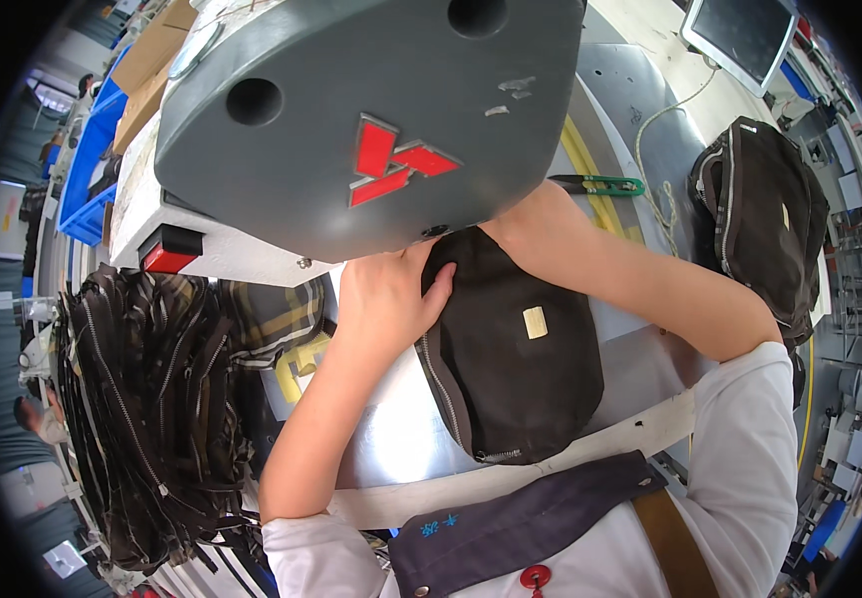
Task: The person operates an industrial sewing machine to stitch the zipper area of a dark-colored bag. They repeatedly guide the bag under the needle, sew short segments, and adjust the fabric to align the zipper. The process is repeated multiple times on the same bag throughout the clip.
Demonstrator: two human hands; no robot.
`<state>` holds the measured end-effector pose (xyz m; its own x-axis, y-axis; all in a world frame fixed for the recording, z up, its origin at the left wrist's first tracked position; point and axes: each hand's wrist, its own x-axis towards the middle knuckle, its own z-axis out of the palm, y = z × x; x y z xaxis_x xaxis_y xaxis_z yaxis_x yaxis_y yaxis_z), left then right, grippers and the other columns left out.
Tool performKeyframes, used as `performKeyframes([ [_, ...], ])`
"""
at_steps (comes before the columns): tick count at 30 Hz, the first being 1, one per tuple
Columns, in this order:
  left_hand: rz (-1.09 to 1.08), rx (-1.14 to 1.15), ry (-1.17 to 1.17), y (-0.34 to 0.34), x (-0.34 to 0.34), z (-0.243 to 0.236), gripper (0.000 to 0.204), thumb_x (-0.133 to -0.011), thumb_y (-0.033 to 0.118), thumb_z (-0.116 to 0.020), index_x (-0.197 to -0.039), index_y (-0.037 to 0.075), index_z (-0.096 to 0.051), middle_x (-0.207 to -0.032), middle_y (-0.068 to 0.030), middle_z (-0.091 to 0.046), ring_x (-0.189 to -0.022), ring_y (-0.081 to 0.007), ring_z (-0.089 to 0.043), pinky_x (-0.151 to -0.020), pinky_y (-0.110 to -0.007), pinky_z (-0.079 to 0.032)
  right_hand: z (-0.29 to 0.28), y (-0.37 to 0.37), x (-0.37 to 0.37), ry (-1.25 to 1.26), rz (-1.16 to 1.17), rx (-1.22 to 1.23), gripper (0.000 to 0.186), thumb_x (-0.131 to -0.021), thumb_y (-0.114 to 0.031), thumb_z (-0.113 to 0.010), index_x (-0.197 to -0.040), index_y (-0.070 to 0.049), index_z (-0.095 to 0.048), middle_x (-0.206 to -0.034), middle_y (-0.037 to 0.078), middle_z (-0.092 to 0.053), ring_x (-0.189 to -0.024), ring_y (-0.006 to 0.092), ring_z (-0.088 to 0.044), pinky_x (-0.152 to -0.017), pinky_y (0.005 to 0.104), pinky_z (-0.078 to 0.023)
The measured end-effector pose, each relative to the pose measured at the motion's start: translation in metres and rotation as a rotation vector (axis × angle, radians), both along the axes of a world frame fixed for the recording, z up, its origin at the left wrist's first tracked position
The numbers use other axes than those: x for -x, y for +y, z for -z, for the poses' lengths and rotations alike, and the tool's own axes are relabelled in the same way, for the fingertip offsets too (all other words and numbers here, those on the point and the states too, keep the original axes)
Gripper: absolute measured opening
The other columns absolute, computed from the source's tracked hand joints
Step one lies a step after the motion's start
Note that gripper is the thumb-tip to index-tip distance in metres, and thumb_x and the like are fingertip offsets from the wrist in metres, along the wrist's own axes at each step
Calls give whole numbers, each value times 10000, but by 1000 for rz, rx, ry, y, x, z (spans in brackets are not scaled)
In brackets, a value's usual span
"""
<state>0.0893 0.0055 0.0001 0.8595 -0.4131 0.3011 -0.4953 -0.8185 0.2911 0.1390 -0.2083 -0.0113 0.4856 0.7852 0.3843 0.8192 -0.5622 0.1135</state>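
A dark brown zippered fabric bag piece [511, 369] lies on the metal bed under the grey sewing machine head [371, 130]. It carries a small cream tag, and a zipper runs down its left edge. My left hand [391, 289] grips the bag piece at its upper left edge, thumb on top of the cloth. From the right, my right hand [526, 229] reaches to the upper end of the same piece, its fingers hidden by the machine head and the hand itself. The needle area is out of sight behind the head.
Many similar dark zippered pieces [152, 399] hang in a pile at the left, beside plaid fabric [272, 319]. Green-handled thread snips [610, 186] lie beyond my right hand. Another dark bag [770, 214] sits at the right, below a screen [742, 40]. Blue bins [92, 169] stand far left.
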Motion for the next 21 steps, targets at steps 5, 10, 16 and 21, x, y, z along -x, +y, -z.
performKeyframes([
  [5, 23, 7, -19, 0, 1, 2, 356, -753, 167, -736, -1079, 47, -662, -1044, -72, -685, -868, -282, -661, -743, -377, -523, 1, -2, -1, 13, -48, -61, 273, -782, -108, -592, -1009, 24, -662, -992, 42, -567, -900, 174, -584, -736, 303, -511],
  [10, 11, -7, -32, -2, 3, 0, 370, -753, 169, -738, -1094, 48, -663, -1054, -69, -683, -875, -277, -663, -753, -376, -522, 2, -2, -1, 30, -47, -62, 275, -784, -115, -594, -1010, 26, -661, -1016, 43, -577, -908, 172, -585, -745, 302, -512],
  [16, 2, -4, 11, -3, 6, 1, 379, -756, 152, -734, -1112, 47, -659, -1091, -69, -677, -941, -275, -655, -808, -370, -519, 5, -2, 3, 10, -9, -110, 290, -774, -111, -598, -1028, 17, -651, -1023, 52, -587, -922, 179, -585, -723, 293, -520],
  [21, 41, 80, 10, -9, 10, 4, 374, -789, 125, -710, -1144, 31, -640, -1218, -103, -620, -1041, -311, -621, -892, -384, -502, 10, -5, 7, 84, 32, -171, 288, -771, -100, -601, -1037, -2, -646, -1020, 64, -589, -920, 202, -585, -713, 304, -533],
])
